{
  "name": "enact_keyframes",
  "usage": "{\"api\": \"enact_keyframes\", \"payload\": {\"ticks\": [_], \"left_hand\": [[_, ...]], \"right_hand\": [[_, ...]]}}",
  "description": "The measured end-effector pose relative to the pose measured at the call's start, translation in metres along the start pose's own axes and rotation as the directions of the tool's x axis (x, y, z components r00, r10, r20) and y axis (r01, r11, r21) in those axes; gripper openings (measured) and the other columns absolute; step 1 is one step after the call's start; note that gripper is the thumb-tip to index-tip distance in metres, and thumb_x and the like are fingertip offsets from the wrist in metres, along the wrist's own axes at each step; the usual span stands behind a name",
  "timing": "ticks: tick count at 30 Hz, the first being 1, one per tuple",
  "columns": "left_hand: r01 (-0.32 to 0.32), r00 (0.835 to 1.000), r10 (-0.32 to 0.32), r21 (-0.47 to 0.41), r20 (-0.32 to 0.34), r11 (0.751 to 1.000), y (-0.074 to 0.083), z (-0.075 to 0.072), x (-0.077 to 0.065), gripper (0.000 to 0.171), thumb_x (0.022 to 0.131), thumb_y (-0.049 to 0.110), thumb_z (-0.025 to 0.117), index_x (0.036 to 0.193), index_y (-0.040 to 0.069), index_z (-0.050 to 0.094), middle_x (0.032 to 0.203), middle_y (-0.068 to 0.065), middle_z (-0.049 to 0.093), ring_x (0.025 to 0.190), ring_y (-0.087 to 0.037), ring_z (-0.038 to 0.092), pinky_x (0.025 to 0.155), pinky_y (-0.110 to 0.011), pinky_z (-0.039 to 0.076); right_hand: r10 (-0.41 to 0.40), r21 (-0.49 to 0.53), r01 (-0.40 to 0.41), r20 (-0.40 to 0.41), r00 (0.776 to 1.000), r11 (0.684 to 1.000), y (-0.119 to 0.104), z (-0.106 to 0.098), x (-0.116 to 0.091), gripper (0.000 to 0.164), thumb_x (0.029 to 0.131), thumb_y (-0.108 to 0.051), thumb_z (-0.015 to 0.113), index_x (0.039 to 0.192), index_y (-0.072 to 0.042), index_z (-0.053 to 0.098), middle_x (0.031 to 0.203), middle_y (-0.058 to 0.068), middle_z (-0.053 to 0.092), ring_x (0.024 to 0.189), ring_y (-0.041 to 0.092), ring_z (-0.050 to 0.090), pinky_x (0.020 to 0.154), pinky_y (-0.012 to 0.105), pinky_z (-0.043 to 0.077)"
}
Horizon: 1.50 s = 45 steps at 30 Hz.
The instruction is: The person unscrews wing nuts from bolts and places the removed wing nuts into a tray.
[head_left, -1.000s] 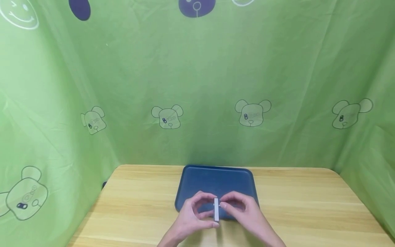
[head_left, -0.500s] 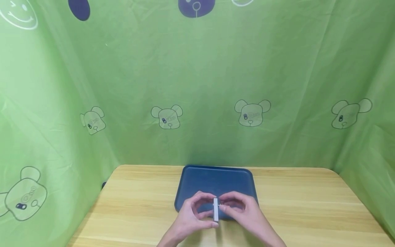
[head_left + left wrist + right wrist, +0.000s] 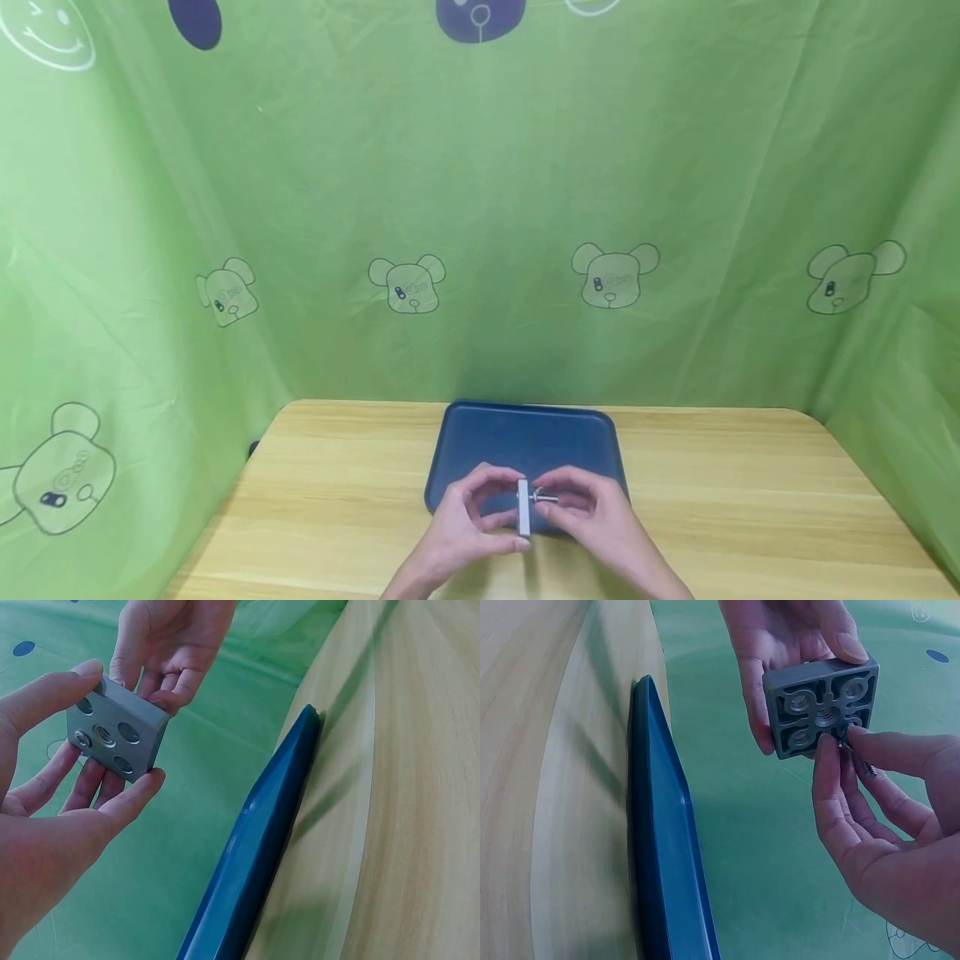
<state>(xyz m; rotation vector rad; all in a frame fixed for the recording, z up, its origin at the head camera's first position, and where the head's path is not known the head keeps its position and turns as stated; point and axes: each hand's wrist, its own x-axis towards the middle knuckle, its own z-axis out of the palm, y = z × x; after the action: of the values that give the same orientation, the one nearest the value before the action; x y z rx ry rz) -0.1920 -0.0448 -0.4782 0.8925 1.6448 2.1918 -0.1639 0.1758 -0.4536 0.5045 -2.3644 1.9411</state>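
Note:
My left hand grips a grey square block by its edges, thumb on one side and fingers on the opposite one. Round holes pierce it at the middle and corners; its other face is ribbed. A metal bolt sits through one corner hole, its head showing in the left wrist view. The threaded shank sticks out to the right. With thumb and fingertips my right hand pinches the bolt close to the ribbed face. A small metal piece on the shank there is mostly hidden by the fingers.
A dark blue tray lies on the light wooden table, behind and below the hands. Green sheeting with printed bear faces encloses the table at the back and both sides.
My right fingers have shifted on the bolt, and more of its shank now shows beyond them. The block and my left hand have stayed almost still.

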Motion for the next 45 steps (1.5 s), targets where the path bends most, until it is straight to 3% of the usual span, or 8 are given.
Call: {"api": "enact_keyframes", "payload": {"ticks": [8, 15, 23, 29, 37, 45], "left_hand": [[-0.002, 1.0, 0.002, -0.001, 0.005, 1.0, 0.0008, -0.0001, 0.0013, 0.064, 0.074, -0.013, 0.081, 0.132, -0.007, 0.056, 0.134, -0.022, 0.052, 0.127, -0.027, 0.056, 0.108, -0.05, 0.053], [0.012, 1.0, -0.012, 0.009, -0.001, 1.0, 0.002, -0.0001, 0.0013, 0.063, 0.074, -0.012, 0.082, 0.131, -0.005, 0.058, 0.133, -0.021, 0.052, 0.127, -0.028, 0.056, 0.108, -0.049, 0.053], [0.025, 1.0, -0.025, 0.013, -0.001, 1.0, 0.0016, 0.0004, 0.001, 0.062, 0.075, -0.012, 0.082, 0.132, -0.005, 0.057, 0.135, -0.026, 0.051, 0.129, -0.033, 0.054, 0.108, -0.049, 0.053], [0.022, 1.0, -0.022, 0.011, -0.001, 1.0, 0.0017, 0.0008, 0.0003, 0.063, 0.075, -0.012, 0.082, 0.132, -0.008, 0.056, 0.133, -0.022, 0.052, 0.129, -0.033, 0.054, 0.108, -0.049, 0.053], [0.012, 1.0, -0.012, 0.008, 0.002, 1.0, 0.002, 0.0007, -0.0002, 0.062, 0.075, -0.012, 0.082, 0.132, -0.006, 0.058, 0.133, -0.024, 0.051, 0.128, -0.029, 0.055, 0.108, -0.05, 0.053], [0.02, 1.0, -0.02, 0.003, 0.001, 1.0, 0.0024, 0.0006, -0.0002, 0.063, 0.074, -0.012, 0.082, 0.132, -0.005, 0.057, 0.134, -0.024, 0.051, 0.128, -0.03, 0.055, 0.109, -0.049, 0.052]], "right_hand": [[-0.046, 0.015, 0.046, 0.002, 0.999, 0.999, 0.0006, 0.0003, -0.0009, 0.022, 0.091, -0.006, 0.076, 0.111, 0.001, 0.07, 0.11, 0.02, 0.07, 0.096, 0.017, 0.074, 0.085, 0.028, 0.065], [-0.018, 0.04, 0.019, -0.009, 1.0, 0.999, 0.0004, 0.0003, 0.0016, 0.015, 0.098, -0.012, 0.07, 0.107, 0.0, 0.07, 0.104, 0.017, 0.071, 0.095, 0.022, 0.074, 0.08, 0.038, 0.067], [-0.087, 0.009, 0.087, -0.008, 0.996, 0.996, 0.0024, -0.0017, 0.0019, 0.011, 0.101, -0.01, 0.065, 0.103, -0.002, 0.071, 0.097, 0.015, 0.072, 0.089, 0.026, 0.073, 0.073, 0.04, 0.068], [-0.045, 0.027, 0.045, -0.006, 0.999, 0.999, 0.0009, -0.0011, 0.0017, 0.012, 0.098, -0.011, 0.069, 0.104, 0.0, 0.07, 0.103, 0.021, 0.07, 0.093, 0.025, 0.074, 0.077, 0.041, 0.068], [0.023, 0.066, -0.023, 0.007, 1.0, 0.998, -0.0014, 0.0002, 0.0017, 0.021, 0.095, -0.012, 0.073, 0.111, 0.002, 0.071, 0.111, 0.02, 0.07, 0.103, 0.018, 0.072, 0.09, 0.03, 0.064], [0.032, 0.036, -0.032, 0.01, 0.999, 0.999, -0.0015, -0.0007, 0.0017, 0.025, 0.093, -0.012, 0.076, 0.115, 0.0, 0.071, 0.11, 0.017, 0.072, 0.1, 0.018, 0.073, 0.089, 0.026, 0.063]]}}
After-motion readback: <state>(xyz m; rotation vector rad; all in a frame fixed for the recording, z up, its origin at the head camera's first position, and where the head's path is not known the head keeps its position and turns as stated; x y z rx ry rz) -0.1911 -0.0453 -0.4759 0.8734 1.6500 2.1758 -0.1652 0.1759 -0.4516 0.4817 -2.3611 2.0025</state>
